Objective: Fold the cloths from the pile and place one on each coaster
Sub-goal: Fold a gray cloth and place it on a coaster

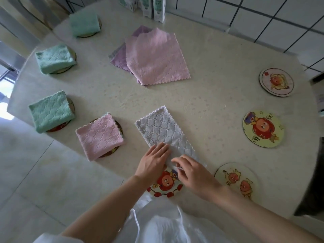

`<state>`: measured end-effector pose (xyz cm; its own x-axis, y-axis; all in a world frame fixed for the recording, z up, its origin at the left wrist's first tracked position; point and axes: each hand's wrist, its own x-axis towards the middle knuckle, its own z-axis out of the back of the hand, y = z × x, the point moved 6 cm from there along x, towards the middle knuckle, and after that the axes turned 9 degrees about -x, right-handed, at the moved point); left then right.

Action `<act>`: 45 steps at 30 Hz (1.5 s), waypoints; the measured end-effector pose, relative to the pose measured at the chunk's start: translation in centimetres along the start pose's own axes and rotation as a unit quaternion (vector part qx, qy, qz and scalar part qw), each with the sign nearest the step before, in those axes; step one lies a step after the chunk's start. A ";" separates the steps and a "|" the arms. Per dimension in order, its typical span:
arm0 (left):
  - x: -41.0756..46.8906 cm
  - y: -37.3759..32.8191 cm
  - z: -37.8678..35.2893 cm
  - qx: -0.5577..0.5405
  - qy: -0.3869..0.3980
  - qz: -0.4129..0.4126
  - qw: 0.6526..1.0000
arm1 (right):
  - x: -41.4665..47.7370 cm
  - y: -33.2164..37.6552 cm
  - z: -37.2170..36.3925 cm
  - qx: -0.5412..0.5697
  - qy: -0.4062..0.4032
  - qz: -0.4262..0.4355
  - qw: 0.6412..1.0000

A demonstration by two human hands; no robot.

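The table (219,88) is laid with a loose pile of cloths (156,57) at its middle. A grey cloth (163,130), folded to a strip, is pressed flat by the left hand (153,162); its near end is pinched in the right hand (192,172) fingers over a coaster (165,185).

One head-worn wide-angle view — looking steeply down, close over the table (210,95) and hands.
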<state>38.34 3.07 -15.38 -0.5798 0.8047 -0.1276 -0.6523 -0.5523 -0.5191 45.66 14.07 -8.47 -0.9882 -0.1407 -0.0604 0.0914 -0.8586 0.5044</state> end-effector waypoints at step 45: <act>-0.4 7.9 2.7 -0.526 -0.031 0.459 0.715 | 10.0 -10.2 -2.5 0.037 0.160 -0.270 0.949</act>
<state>32.13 -2.22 -17.09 -0.5690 0.1795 -0.8025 0.7272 -0.3457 -0.5930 35.17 20.18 -16.37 -0.7994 0.1560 -0.5801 -0.4376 -0.8128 0.3846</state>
